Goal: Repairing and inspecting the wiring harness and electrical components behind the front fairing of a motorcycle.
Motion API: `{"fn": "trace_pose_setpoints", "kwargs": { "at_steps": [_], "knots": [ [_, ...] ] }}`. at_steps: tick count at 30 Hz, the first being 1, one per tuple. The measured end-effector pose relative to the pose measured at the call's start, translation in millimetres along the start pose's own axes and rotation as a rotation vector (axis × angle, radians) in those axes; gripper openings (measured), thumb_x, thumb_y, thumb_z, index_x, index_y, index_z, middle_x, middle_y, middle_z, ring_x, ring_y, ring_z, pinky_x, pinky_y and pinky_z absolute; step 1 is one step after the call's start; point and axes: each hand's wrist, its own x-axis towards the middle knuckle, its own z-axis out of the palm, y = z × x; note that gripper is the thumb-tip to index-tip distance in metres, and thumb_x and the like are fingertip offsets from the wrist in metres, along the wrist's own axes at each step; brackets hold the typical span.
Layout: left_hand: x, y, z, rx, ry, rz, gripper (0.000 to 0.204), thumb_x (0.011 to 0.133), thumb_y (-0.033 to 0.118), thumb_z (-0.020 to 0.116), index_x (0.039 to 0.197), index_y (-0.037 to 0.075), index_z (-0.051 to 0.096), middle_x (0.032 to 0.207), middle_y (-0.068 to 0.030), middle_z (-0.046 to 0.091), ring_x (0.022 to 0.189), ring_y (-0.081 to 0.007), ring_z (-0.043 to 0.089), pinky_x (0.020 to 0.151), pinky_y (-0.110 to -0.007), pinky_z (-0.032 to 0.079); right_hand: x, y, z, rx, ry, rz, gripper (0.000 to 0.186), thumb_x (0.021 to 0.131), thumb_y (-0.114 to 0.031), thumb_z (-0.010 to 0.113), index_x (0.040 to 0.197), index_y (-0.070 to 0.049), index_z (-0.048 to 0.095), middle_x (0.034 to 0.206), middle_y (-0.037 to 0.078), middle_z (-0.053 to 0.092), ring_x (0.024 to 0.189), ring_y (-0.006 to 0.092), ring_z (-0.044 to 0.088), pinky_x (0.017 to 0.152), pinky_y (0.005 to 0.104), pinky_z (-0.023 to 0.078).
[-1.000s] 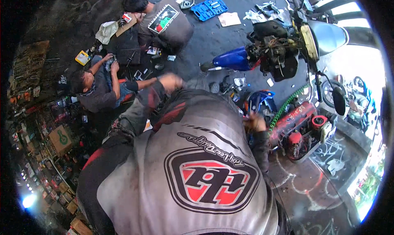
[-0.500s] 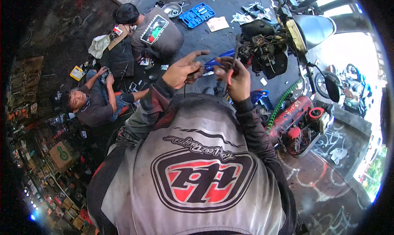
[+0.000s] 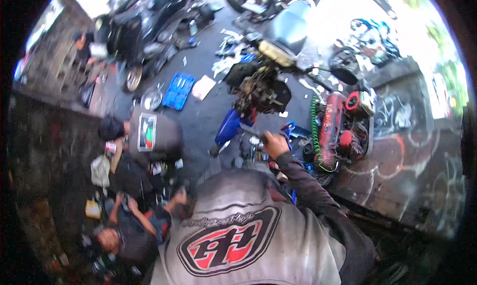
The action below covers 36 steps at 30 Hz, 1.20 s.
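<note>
My right hand is closed around a dark, bar-like thing in front of the partly stripped motorcycle. Blur hides what exactly this is, and whether it belongs to the motorcycle. Left of the hand is a blue front fender. Exposed wiring and dark parts hang from the motorcycle's front, just beyond the hand. My left hand does not show.
Left, one person crouches and another sits low. A blue tool case and cardboard lie on the floor. Right stands a red air compressor with a green coiled hose. More motorcycles stand farther off.
The view has swung, shifting the people down and left. My hands, which were together at a thin wire with a red-handled tool in the right, have parted; my left hand has left the view.
</note>
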Motion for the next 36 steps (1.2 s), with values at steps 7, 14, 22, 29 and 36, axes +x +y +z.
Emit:
{"fn": "trace_pose_setpoints", "kwargs": {
  "at_steps": [7, 14, 22, 29, 36],
  "knots": [
    [11, -50, 73, -0.541, -0.865, -0.613, 0.027, 0.087, 0.018, 0.057, 0.109, 0.004, 0.064, 0.103, -0.0137, 0.067, 0.090, -0.0220, 0.064, 0.073, -0.039, 0.052, -151, 41, 44, 0.266, -0.222, 0.250, 0.020, 0.080, -0.016, 0.065, 0.096, -0.006, 0.059, 0.073, 0.020, 0.062, 0.067, 0.0344, 0.062, 0.061, 0.0429, 0.047],
    [68, -60, 64, -0.507, -0.986, -0.495, 0.025, 0.084, 0.021, 0.060, 0.102, 0.005, 0.067, 0.101, -0.0133, 0.067, 0.091, -0.0240, 0.064, 0.072, -0.041, 0.052, -175, 87, 184, 0.496, 0.133, 0.859, 0.039, 0.078, -0.024, 0.074, 0.101, 0.003, 0.058, 0.089, 0.021, 0.066, 0.087, 0.0350, 0.065, 0.076, 0.0406, 0.049],
    [102, -63, 50, -0.452, -1.147, -0.280, 0.023, 0.081, 0.026, 0.064, 0.094, 0.007, 0.070, 0.099, -0.0127, 0.068, 0.092, -0.0263, 0.064, 0.072, -0.043, 0.052, -151, 119, 272, 0.489, 0.325, 0.878, 0.040, 0.088, -0.044, 0.057, 0.091, -0.004, 0.065, 0.085, 0.023, 0.065, 0.085, 0.0367, 0.064, 0.073, 0.0424, 0.050],
    [237, -12, -54, -0.791, -0.874, -0.269, 0.047, 0.091, 0.032, 0.061, 0.130, 0.006, 0.055, 0.108, -0.0144, 0.064, 0.093, -0.0231, 0.061, 0.078, -0.034, 0.051, 6, 22, 171, 1.859, 0.323, 0.502, 0.006, 0.091, -0.015, 0.061, 0.088, -0.014, 0.056, 0.073, 0.001, 0.056, 0.061, 0.0148, 0.055, 0.052, 0.0303, 0.044],
    [293, 134, -141, -1.530, -0.392, -0.136, 0.043, 0.100, 0.035, 0.044, 0.129, 0.005, 0.051, 0.113, -0.0102, 0.061, 0.105, -0.0207, 0.057, 0.090, -0.033, 0.043, 98, -82, 54, 0.905, 0.164, 0.128, 0.020, 0.081, -0.007, 0.068, 0.098, -0.002, 0.059, 0.080, 0.004, 0.064, 0.071, 0.0128, 0.060, 0.065, 0.0292, 0.049]
  ]
}}
